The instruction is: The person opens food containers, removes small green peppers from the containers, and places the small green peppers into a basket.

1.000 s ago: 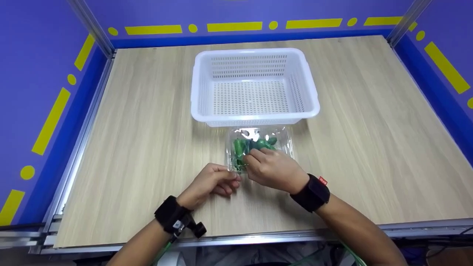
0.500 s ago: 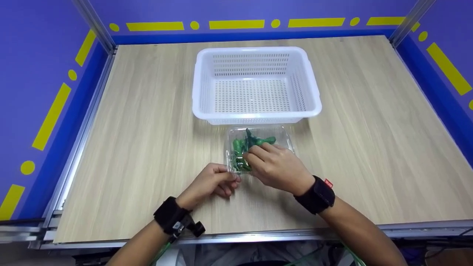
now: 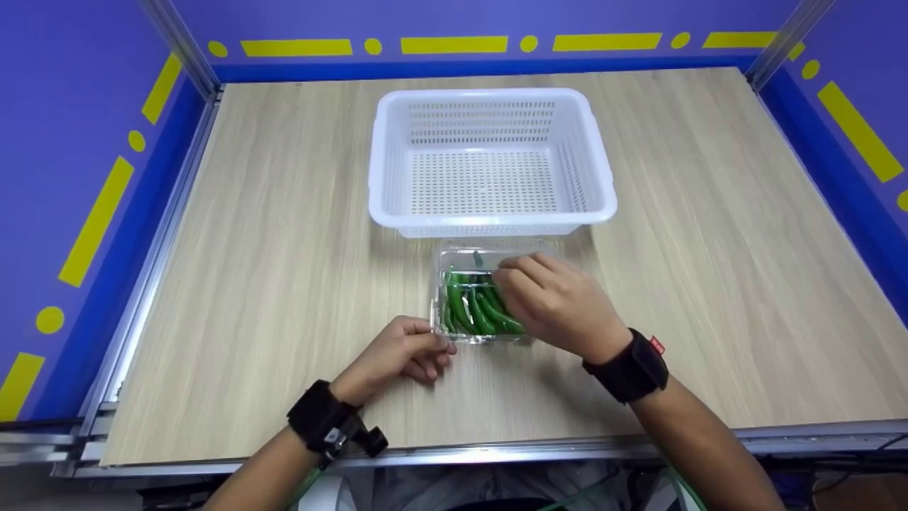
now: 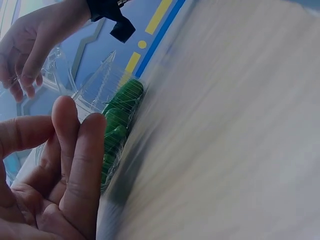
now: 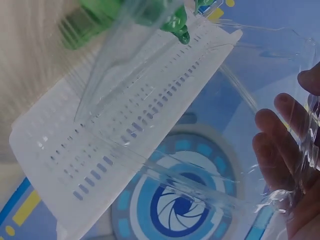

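Green chili peppers (image 3: 482, 312) lie in a clear plastic clamshell box (image 3: 437, 312) near the front middle of the table. In the left wrist view the peppers (image 4: 117, 117) show through its side wall. My left hand (image 3: 401, 355) pinches the box's near left corner between thumb and fingers. The right hand (image 3: 557, 305), above the box's right part, grips the edge of the raised clear lid (image 5: 200, 197). From the right wrist, the lid stands tilted, with the right hand's fingers (image 5: 280, 145) at its edge. Part of the peppers is hidden behind the right hand.
Just behind the box stands a white perforated plastic basket (image 3: 489, 221) with nothing inside. The wooden table (image 3: 284, 248) spreads to both sides. Blue walls (image 3: 482, 14) with yellow marks enclose the back and sides. Black bands with cameras circle both wrists.
My right hand has moved right and up, lifting the lid. The peppers now show more plainly, and the box has shifted slightly toward me. The left hand stays at the corner.
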The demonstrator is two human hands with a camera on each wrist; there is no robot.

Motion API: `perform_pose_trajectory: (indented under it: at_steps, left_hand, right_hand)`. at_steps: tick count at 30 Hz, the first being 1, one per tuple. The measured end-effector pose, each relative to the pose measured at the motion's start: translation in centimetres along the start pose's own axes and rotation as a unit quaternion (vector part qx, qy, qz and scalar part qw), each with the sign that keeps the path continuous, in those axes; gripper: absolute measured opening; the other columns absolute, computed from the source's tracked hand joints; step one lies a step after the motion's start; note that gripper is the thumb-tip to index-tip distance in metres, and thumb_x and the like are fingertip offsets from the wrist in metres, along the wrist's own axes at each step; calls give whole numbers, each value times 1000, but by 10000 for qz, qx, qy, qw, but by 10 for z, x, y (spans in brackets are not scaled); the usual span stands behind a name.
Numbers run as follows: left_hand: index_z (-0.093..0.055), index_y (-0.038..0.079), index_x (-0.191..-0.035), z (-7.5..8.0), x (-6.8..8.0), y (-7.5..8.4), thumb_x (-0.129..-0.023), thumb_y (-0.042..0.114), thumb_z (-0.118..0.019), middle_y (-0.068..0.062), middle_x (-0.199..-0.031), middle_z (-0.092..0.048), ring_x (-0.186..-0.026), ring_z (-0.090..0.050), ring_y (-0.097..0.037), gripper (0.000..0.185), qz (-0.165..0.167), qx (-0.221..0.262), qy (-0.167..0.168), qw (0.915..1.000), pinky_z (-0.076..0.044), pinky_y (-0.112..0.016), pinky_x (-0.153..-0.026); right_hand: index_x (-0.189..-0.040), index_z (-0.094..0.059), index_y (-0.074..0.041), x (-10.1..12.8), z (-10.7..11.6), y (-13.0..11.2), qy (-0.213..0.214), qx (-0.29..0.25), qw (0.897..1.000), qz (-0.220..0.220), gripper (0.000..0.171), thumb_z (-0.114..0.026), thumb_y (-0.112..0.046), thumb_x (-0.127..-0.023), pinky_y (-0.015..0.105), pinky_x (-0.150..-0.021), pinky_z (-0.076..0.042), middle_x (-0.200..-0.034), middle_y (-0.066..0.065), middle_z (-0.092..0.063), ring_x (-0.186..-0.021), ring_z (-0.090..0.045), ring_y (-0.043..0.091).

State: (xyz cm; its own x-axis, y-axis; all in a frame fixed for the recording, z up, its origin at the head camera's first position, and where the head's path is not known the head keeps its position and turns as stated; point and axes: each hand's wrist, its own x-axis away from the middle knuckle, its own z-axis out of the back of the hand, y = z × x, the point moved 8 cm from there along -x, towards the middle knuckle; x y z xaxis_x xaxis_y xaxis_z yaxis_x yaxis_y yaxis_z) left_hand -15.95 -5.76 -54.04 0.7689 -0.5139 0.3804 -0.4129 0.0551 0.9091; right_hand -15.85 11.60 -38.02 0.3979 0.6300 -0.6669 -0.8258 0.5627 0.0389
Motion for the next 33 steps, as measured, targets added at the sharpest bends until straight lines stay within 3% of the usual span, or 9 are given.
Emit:
perform_pose_trajectory:
  at_steps: [8,19,25,33]
  left_hand:
    - [-72,-5,-98,13,5,1,-94,19,-65,-4,-79,-73,-58,-64,-9,25,40,-152,-154,9998,-57,-28,-56]
    - [-73,0,-97,38,8,8,-96,22,-63,0,-81,-71,-62,-63,-10,24,64,-575,-93,9983,-56,-27,-58]
    - [-71,-6,-100,52,3,15,-96,22,-62,0,-81,-70,-63,-62,-10,30,22,-646,125,9978,-56,-27,-59]
    - [-73,2,-97,69,-8,27,-96,21,-61,1,-81,-69,-61,-62,-9,23,30,-758,436,9962,-54,-24,-56]
  right_hand:
    - [-104,-71,-3,0,11,14,47,-216,9992,-329,15,-64,-2,-91,35,-73,-58,-100,8,-74,-84,-69,25]
    - [-98,-70,-3,11,34,38,489,-695,9917,-968,16,-66,7,-86,36,-67,-59,-91,6,-73,-78,-71,22]
    - [-102,-71,-3,28,45,51,614,-1189,9800,-1473,19,-66,2,-85,27,-61,-56,-88,4,-73,-70,-68,16]
    - [-102,-70,-2,57,56,64,937,-1617,9599,-2092,24,-69,1,-79,20,-56,-54,-86,5,-75,-64,-67,13]
